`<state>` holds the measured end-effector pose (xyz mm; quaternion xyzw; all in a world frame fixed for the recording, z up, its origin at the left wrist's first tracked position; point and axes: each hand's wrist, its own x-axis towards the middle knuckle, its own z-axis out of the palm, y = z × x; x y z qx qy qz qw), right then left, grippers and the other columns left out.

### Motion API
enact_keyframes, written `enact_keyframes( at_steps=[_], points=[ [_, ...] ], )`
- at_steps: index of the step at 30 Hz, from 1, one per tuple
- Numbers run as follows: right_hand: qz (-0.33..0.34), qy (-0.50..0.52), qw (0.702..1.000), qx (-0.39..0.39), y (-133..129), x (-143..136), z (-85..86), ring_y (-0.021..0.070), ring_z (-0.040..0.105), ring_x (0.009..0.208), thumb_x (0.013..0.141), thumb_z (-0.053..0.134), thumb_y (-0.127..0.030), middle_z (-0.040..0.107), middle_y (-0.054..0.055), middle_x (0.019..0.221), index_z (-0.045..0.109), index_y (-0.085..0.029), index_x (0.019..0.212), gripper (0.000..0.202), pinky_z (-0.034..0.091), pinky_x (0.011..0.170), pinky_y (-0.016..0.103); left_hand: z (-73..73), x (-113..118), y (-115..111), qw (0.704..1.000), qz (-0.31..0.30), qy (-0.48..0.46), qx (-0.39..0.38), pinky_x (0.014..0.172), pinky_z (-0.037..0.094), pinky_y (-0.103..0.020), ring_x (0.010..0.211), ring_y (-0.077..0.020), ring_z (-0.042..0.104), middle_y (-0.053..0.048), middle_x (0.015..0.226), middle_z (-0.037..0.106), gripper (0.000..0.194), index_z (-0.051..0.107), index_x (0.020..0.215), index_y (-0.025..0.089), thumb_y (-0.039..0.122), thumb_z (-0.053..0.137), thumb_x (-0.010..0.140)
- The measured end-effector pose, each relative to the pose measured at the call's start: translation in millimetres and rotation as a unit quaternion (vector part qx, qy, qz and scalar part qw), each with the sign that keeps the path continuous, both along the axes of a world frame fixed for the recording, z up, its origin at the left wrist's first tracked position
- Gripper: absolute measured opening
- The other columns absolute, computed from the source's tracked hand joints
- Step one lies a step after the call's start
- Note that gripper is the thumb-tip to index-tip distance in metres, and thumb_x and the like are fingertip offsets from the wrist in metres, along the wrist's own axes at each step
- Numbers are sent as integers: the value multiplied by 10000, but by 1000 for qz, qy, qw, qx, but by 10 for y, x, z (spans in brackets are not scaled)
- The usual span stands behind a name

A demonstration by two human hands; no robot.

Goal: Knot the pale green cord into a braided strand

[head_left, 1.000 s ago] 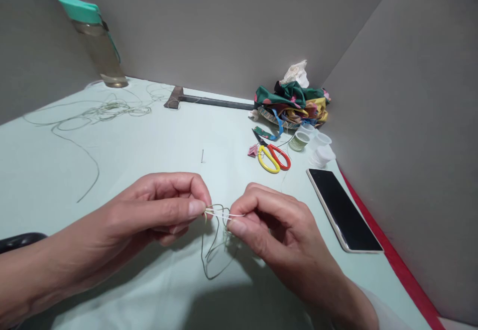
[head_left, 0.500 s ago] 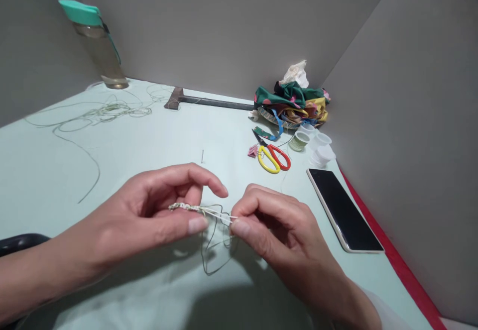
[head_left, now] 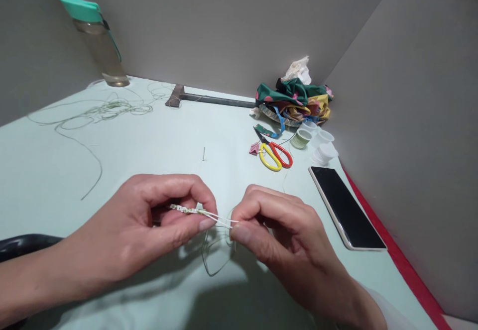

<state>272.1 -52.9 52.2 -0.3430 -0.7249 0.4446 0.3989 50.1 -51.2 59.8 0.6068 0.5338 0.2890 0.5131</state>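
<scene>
Above a pale mint-green tabletop (head_left: 175, 146), the left hand (head_left: 145, 233) holds a short knotted white-and-green cord (head_left: 182, 209) within curled fingers, thumb and forefinger narrowed at its end; the right hand (head_left: 295, 248) pinches slender white strands (head_left: 221, 218) running nearly straight from it. Thin green thread (head_left: 211, 275) loops beneath. The step appears to be tensioning the strands; the next move likely calls for a steady left hold.
</scene>
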Motion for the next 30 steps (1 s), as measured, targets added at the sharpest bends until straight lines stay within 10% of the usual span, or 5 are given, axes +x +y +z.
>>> enact_keyframes(
  at_steps=[13, 25, 30],
  points=[
    [-1, -4, 1000, -15, 15, -13, 23, 81, 493, 575, 966, 709, -172, 582, -47, 685, 662, -185, 729, 242, 426, 529, 198, 29, -5, 2, 1000, 6, -25, 2, 502, 211, -261, 521, -113, 277, 77, 602, 327, 156, 833, 776, 306, 452, 875, 738],
    [4, 22, 998, -56, 23, -28, 25, 74, 465, 554, 921, 709, -149, 570, -58, 657, 655, -188, 711, 220, 403, 511, 192, 10, -3, -8, 997, 15, 42, 59, 523, 280, -266, 531, -137, 364, 45, 562, 565, 162, 801, 661, 315, 421, 787, 782],
    [10, 19, 995, -94, 14, -51, 37, 72, 438, 542, 905, 702, -151, 551, -65, 629, 642, -189, 696, 221, 386, 499, 187, -10, 12, -22, 997, 28, 20, 74, 489, 257, -258, 527, -129, 354, 72, 569, 440, 117, 789, 746, 323, 420, 774, 808]
  ],
)
